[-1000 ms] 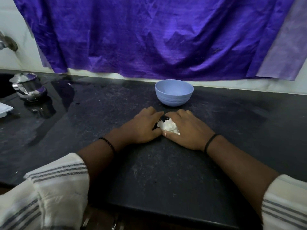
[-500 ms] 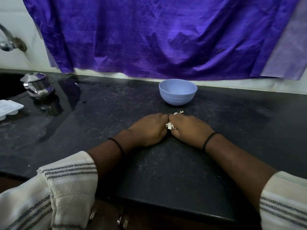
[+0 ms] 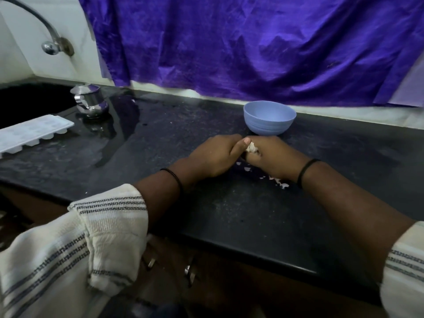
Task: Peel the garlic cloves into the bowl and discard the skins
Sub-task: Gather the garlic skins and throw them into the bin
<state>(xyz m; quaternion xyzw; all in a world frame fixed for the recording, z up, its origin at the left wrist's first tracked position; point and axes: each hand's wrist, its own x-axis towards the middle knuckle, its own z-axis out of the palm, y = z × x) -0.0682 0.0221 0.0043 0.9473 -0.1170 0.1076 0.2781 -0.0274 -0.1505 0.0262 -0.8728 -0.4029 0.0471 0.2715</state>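
Head view shows garlic (image 3: 252, 148), a small white lump, tucked between two hands on the dark counter (image 3: 229, 210). Sits right where the fingertips meet, mostly hidden, only a bit of white peeking out. Looks pinched from both sides: left hand (image 3: 215, 156) curled, thumb pointing up against it, right hand (image 3: 275, 158) curled round its other side. Probably held this tight so the dry skin can be pulled or rubbed off without the clove slipping away. Cannot tell if it is one clove or a bunch.

Just under and beside the right hand lie skin bits (image 3: 278, 182), tiny white flakes on the counter, likely dropped there to be thrown out later. Just behind the hands stands the blue bowl (image 3: 269, 119), close by, maybe so a peeled clove can go in with a short reach. Cannot see inside it.

Farther left: a shiny metal pot (image 3: 90, 101), a white ice tray (image 3: 34, 131), a tap (image 3: 51, 45). Behind all, a purple cloth (image 3: 252, 47).
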